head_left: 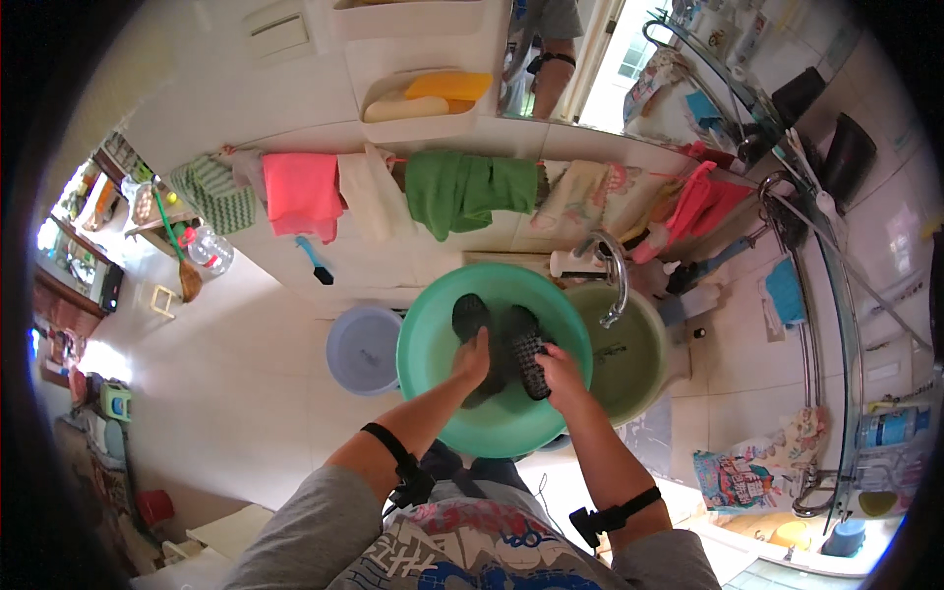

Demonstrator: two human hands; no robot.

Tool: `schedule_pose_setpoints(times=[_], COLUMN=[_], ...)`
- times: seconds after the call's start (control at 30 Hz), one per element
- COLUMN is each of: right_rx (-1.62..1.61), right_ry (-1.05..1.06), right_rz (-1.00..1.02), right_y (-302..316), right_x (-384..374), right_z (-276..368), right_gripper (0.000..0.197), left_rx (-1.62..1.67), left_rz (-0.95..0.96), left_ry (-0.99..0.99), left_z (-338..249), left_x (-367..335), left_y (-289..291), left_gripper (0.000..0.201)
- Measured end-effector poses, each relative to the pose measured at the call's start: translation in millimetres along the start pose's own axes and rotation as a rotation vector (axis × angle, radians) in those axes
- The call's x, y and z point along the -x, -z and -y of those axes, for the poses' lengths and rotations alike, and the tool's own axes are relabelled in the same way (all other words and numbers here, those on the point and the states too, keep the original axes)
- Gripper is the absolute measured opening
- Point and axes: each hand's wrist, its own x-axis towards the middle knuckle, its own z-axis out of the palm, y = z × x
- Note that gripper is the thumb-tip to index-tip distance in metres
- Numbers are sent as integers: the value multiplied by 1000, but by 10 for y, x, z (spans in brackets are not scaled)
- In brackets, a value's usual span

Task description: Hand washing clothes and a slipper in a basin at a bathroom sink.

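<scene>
Left hand (474, 360): fingers partly hidden at the black shoe (470, 314); upper wall basket (413, 24): cut off by top edge

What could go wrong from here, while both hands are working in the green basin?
1. The dark ridged item in the right hand looks wet; it might slip and splash.
2. The green basin overlaps the sink in this view, and its support is hidden; pressing hard could perhaps tip it.
3. The black arm straps carry small devices, which splashes might wet.
</scene>
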Motion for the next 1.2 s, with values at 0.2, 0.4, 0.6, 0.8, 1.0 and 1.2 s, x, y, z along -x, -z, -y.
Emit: schedule_pose_setpoints(times=[0.2, 0.4, 0.6, 0.8, 1.0, 1.2], right_rx=[929, 241, -400, -500, -687, -565], right_ry=[143, -144, -349, -228, -239, -398], right_rz=[-108, -11, 227, 225, 38, 235], right_y=[81, -299, -44, -468, -280, -625], right_x=[-308, -67, -362, -226, -217, 155], right_z=[-619, -222, -446, -461, -347, -236], right_gripper=[40, 48, 59, 56, 61, 69], left_rx=[440, 246, 184, -503, -466, -556], left_rz=[35, -129, 124, -28, -1, -291], left_ry=[286, 260, 24, -655, -643, -525], left_z=[-88, -45, 143, 29, -54, 315], left_x=[128, 111, -90, 174, 498, -290], left_y=[-122, -172, -206, -141, -579, -452], left_gripper=[64, 68, 65, 57, 52, 56])
